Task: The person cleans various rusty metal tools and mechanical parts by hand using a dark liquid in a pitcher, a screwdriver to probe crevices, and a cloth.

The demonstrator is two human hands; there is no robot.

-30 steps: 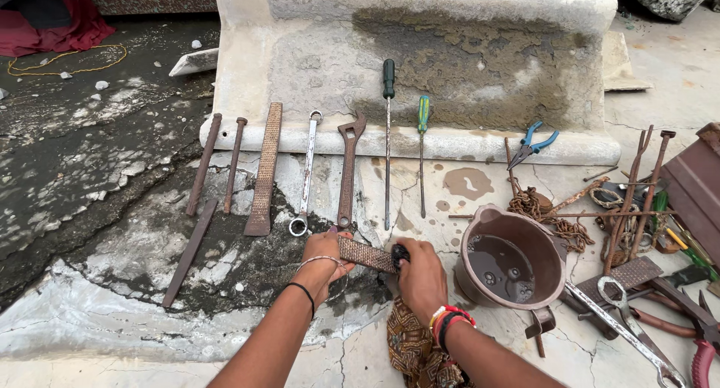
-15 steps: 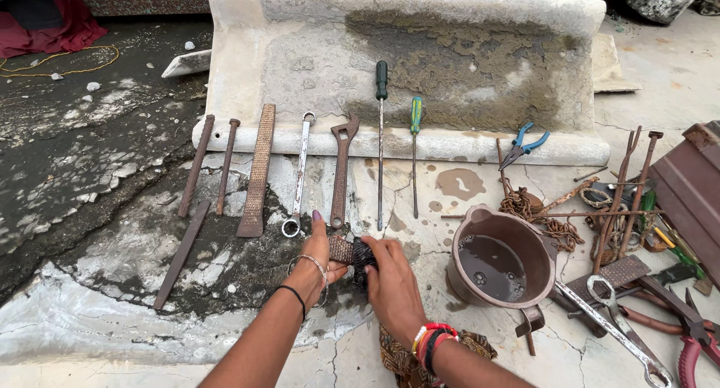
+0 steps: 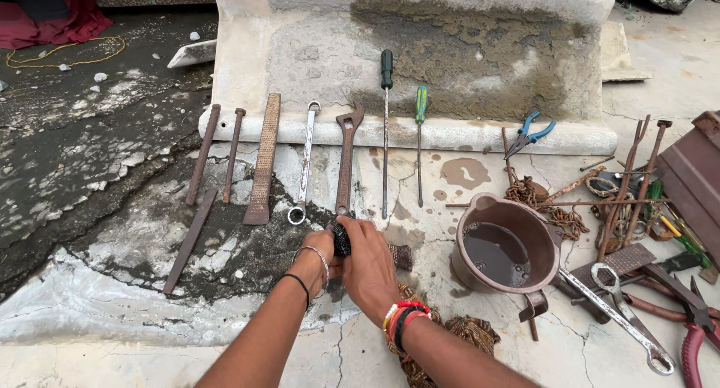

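Observation:
A short rusty rasp (image 3: pixel 400 256) lies across my hands, its right end sticking out past my right hand. My left hand (image 3: pixel 321 254) grips its left end, mostly hidden. My right hand (image 3: pixel 369 262) presses a dark scrubbing pad (image 3: pixel 341 238) onto the rasp near its left end. Under my right forearm lies a brown patterned cloth (image 3: pixel 465 332) on the concrete.
A row of tools leans on the concrete step: rusty rods (image 3: pixel 203 154), a long rasp (image 3: pixel 264 159), a spanner (image 3: pixel 304 163), a rusty wrench (image 3: pixel 346 161), two screwdrivers (image 3: pixel 385 129), blue pliers (image 3: pixel 528 133). A brown pot of dark water (image 3: pixel 507 251) stands right, beside a heap of rusty tools (image 3: pixel 637 230).
My right hand with the pad has slid leftward along the rasp, from its right end to its left end, baring the right end. The left hand stays on the rasp.

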